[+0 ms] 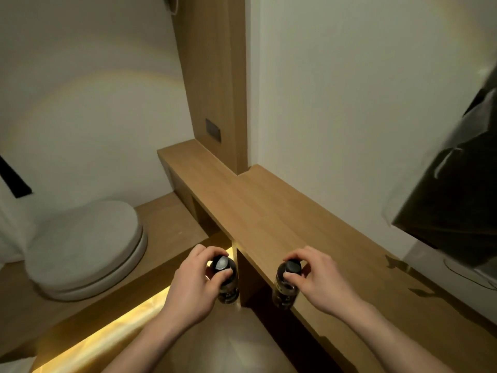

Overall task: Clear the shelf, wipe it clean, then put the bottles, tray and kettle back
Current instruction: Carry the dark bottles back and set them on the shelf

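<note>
Far left: white bedding, a round white cushion [88,249] on a low wooden platform [172,227]. Beneath the platform's edge, a strip of warm yellow light [107,327]. Behind, a pale wall with a soft arc of glow.

Centre: a tall wooden panel [212,76] rising from the surface, with a small dark plate [213,130] set in its side. Running from there toward the lower right, a long wooden counter [282,211] against a white wall, its top bare in the visible stretch apart from some dark reflections near the right end.

In front of the counter's near edge, held off it: left hand [200,273] gripping the left bottle [224,281] from above, fingers curled round the dark cap and neck. Just to the right, right hand [313,275] holding the right bottle [286,284] the same way, fingers and thumb pinched about its cap, the bottle overlapping the counter's front edge. Both bottles dark, upright, close together but apart; contents impossible to tell.

Far right: a dark, blurred, angular object [451,184] hanging over the counter's end.
</note>
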